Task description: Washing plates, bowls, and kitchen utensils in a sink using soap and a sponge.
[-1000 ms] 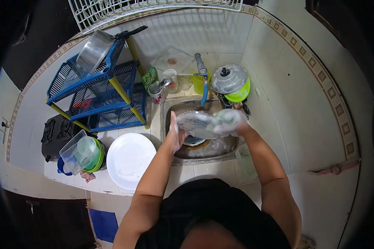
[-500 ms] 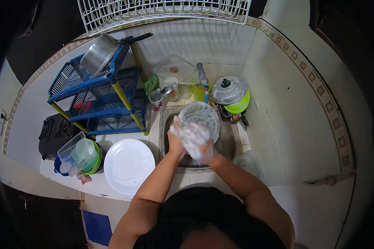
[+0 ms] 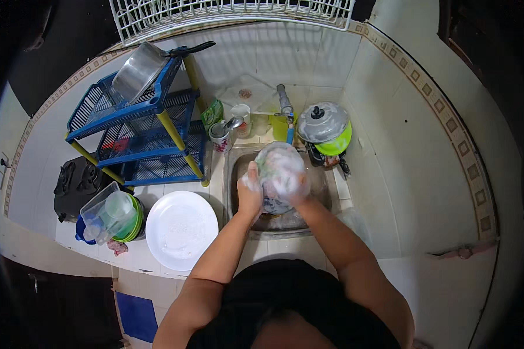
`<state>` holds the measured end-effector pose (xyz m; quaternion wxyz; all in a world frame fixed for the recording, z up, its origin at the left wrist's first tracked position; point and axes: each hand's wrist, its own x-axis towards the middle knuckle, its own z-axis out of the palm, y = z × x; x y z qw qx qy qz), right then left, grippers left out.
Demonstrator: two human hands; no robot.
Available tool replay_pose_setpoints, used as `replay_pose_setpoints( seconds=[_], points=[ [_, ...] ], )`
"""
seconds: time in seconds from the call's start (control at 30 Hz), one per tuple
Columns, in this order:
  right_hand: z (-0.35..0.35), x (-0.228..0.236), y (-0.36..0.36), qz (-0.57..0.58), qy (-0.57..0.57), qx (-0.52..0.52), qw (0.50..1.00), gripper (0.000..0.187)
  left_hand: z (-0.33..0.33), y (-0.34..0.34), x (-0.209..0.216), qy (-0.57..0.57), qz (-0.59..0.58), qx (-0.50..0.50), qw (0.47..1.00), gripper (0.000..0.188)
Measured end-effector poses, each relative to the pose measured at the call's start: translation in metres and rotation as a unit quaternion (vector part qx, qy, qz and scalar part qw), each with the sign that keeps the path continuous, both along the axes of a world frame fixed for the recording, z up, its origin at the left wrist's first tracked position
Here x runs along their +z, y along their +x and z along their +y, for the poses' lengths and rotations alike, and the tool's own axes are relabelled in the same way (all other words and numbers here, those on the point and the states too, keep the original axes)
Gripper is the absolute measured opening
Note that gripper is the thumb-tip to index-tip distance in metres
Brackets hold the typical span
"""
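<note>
Over the metal sink [image 3: 323, 198] is a round bowl [image 3: 272, 156] coated in white suds, its inner side tilted up towards me. My left hand [image 3: 251, 191] grips the bowl's left edge, thumb uppermost, with foam on the fingers. On the bowl's right side lies my right hand [image 3: 297, 189], pressed to its soapy face. Foam and motion blur hide the right fingers, and a greenish patch shows through the suds. Just behind the bowl stands the faucet [image 3: 284, 102] with a blue part below it.
Left of the sink lies a white plate [image 3: 182, 230], beside stacked green bowls and clear containers [image 3: 119, 218]. A blue tiered rack [image 3: 140, 131] holds a saucepan [image 3: 138, 72]. Mugs [image 3: 220, 136] line the back. A lidded pot [image 3: 322, 123] sits over a lime-green bowl [image 3: 333, 145] at right.
My right hand has moved slightly up and right across the bowl. The bowl has turned, and its foamy inner side faces me more. My left hand keeps its hold.
</note>
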<state>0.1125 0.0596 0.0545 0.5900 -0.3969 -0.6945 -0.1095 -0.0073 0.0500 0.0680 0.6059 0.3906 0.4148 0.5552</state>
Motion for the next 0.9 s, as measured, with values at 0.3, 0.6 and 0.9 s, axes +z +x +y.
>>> replay_pose_setpoints(
  seconds=[0.3, 0.6, 0.9],
  points=[
    [-0.025, 0.023, -0.029, -0.027, 0.028, 0.033, 0.999, 0.016, 0.007, -0.011, -0.027, 0.041, -0.038, -0.001, 0.998, 0.051],
    [0.008, 0.004, -0.002, 0.095, -0.068, -0.103, 0.988, 0.014, 0.001, -0.022, -0.019, 0.06, 0.121, -0.033, 0.99, 0.06],
    [0.023, 0.009, 0.022, -0.025, -0.063, 0.072, 0.995, 0.019, 0.003, -0.024, -0.007, 0.003, 0.099, -0.067, 0.993, 0.035]
  ],
)
